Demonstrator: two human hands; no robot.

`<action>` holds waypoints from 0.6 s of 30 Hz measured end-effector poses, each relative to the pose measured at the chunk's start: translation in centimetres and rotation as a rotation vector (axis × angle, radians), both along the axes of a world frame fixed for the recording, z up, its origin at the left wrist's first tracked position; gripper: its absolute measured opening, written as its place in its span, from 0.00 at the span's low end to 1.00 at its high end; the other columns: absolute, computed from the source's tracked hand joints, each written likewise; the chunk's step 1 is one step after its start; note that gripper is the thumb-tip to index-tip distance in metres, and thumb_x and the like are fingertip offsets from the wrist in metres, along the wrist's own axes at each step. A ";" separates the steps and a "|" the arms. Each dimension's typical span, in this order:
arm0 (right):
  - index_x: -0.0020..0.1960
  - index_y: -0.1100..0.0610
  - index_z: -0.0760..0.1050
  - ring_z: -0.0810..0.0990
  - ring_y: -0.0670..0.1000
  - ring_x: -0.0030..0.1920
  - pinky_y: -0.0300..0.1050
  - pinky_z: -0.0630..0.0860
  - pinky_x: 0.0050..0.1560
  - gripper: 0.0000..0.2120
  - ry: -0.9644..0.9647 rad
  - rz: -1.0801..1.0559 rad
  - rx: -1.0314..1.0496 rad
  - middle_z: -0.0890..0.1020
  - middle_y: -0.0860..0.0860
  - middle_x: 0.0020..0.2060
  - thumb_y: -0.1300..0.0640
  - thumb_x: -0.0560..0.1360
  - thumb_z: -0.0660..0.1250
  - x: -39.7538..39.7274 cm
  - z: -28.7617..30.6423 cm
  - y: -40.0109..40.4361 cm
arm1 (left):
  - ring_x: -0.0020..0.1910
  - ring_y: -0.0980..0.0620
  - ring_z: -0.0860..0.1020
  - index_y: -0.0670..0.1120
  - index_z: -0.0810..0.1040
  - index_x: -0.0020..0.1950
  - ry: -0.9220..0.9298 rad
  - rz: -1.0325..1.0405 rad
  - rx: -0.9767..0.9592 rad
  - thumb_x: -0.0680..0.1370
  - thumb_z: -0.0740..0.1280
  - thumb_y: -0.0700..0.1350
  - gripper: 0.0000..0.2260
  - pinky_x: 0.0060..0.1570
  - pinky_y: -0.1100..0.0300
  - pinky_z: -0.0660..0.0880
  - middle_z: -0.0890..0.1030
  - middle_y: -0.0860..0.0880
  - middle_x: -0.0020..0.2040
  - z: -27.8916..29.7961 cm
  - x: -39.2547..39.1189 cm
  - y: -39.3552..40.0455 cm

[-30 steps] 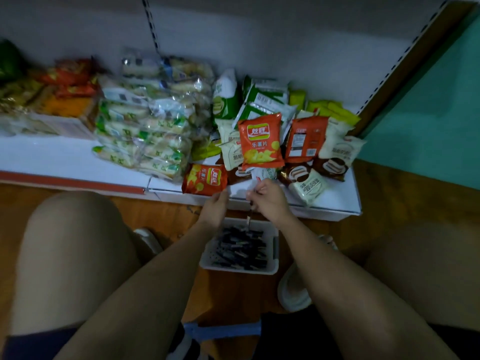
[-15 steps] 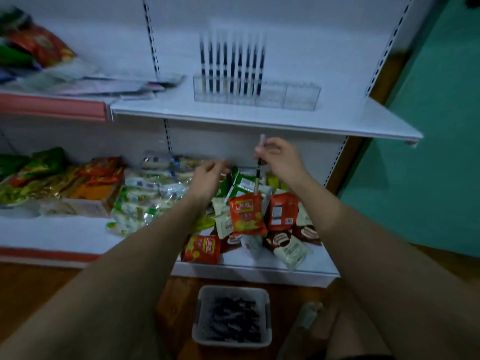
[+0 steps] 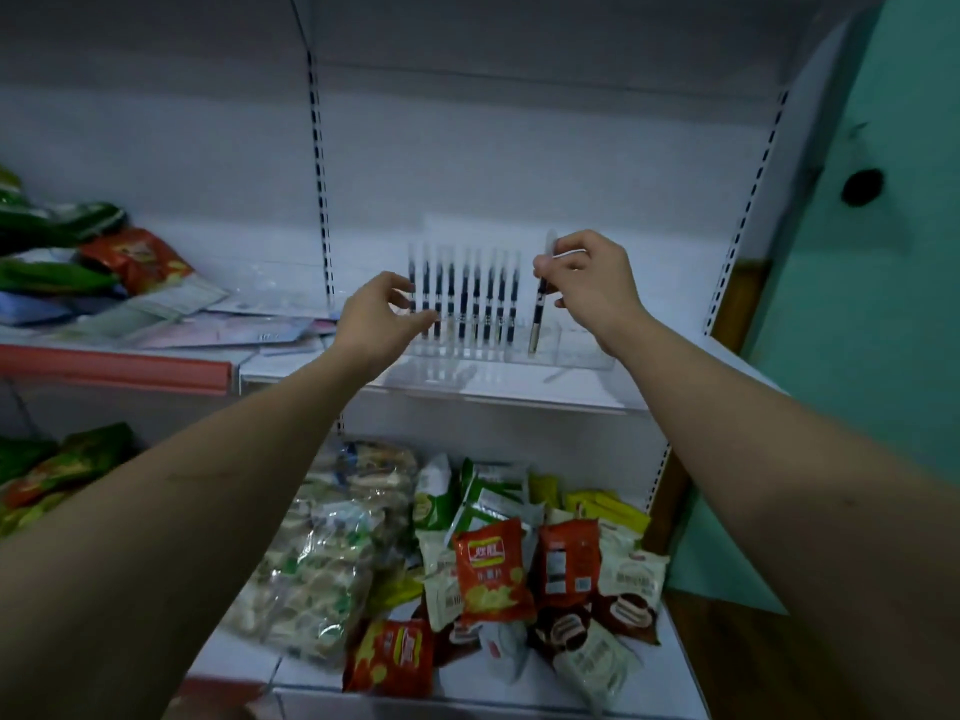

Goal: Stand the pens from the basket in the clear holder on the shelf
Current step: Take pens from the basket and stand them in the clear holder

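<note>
— So, what do I have on the head view?

— My right hand point(image 3: 587, 283), at about one o'clock from frame centre, pinches a pen point(image 3: 540, 298) near its top, between thumb and fingertips. The pen stands nearly upright, its lower tip down inside the clear holder point(image 3: 571, 350), just to the three o'clock side of the row of standing pens point(image 3: 462, 298).

— And the left?

— My left hand point(image 3: 379, 319) sits at about eleven o'clock, fingers loosely curled and holding nothing, fingertips right at the nine o'clock end of that row. I cannot tell whether they touch it.

— Where's the holder?

— On the white shelf point(image 3: 519, 392), near its middle. Flat paper packets point(image 3: 208, 324) lie at nine o'clock on the same level. Down at six o'clock, snack bags point(image 3: 493, 569) are piled on the lower shelf.
</note>
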State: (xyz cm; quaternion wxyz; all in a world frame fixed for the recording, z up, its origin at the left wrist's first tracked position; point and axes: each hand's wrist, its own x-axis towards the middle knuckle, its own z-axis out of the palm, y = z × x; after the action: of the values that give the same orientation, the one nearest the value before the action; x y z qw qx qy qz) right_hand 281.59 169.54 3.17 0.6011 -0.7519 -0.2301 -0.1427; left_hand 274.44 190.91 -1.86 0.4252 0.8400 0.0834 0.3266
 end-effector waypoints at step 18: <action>0.47 0.53 0.73 0.79 0.50 0.41 0.46 0.78 0.43 0.05 -0.128 -0.116 0.025 0.80 0.50 0.40 0.59 0.77 0.68 10.0 0.1 3.4 | 0.67 0.42 0.70 0.40 0.67 0.73 0.404 0.009 0.274 0.68 0.78 0.52 0.39 0.66 0.52 0.67 0.71 0.42 0.71 -0.4 8.1 4.2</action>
State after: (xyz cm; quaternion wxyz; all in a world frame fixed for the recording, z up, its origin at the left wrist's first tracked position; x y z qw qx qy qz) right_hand 291.58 172.97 3.28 0.5852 -0.7458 -0.2224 -0.2277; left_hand 282.52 195.16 -2.28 0.2806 0.9377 0.1253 0.1619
